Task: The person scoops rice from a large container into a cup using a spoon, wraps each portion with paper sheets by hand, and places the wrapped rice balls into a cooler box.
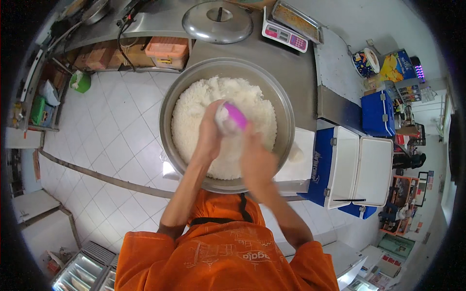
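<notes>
A wide round metal pot (287,109) stands before me, filled with white cooked rice (196,105). Over its middle, my left hand (210,127) is wrapped around a small, pale, see-through container (227,125), blurred, with some white rice at its mouth. My right hand (257,156) grips a purple scoop or spoon (236,114), whose head lies against the container's opening. Motion blurs the right hand and the tool, so the handle is mostly hidden. Behind both hands the rice surface is uneven, with a lumpy mound toward the far side.
The pot rests on a steel counter (295,76). Beyond it lie a domed metal lid (217,27) and a digital scale (284,34) bearing a metal tray (298,20). An open blue-and-white cooler (344,167) stands at right. A white sheet or board (305,140) lies beside the pot.
</notes>
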The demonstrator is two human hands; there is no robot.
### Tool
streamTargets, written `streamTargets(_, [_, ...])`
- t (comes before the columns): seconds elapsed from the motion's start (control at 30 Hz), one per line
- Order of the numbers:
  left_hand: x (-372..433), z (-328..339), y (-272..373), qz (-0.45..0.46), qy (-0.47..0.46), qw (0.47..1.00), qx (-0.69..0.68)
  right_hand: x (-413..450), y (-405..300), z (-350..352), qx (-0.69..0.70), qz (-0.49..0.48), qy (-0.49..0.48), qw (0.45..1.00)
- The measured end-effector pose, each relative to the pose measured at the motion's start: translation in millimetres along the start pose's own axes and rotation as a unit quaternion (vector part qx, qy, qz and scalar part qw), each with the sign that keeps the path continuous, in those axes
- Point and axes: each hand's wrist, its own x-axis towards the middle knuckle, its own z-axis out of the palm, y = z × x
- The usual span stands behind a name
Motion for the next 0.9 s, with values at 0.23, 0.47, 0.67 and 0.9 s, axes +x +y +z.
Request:
streamTargets(0.23, [2.5, -17.8, -9.8, -0.093, -0.049, 0.989, -0.102, 16.0, 44.1, -16.2, 0.045, -0.114, 0.015, 0.992])
streamTargets(0.47, [0.4, -10.9, -10.3, -0.061, -0.031, 0.987, -0.147, 19.5, 62.2, -7.4, 0.356, -0.007, -0.146, 0.923])
streamTargets(0.67, [-7.9, -19.5, -9.1, -0.010, -0.017, 0.999, -0.044, 23.7, 68.1, 2.5, 0.209, -0.109, -0.147, 0.960])
streamTargets(0.9, [-10.3, -0.5, -17.2, 0.060, 0.005, 0.998, 0.018, 32.7, 47.5, 3.2, 0.213, -0.117, -0.173, 0.955])
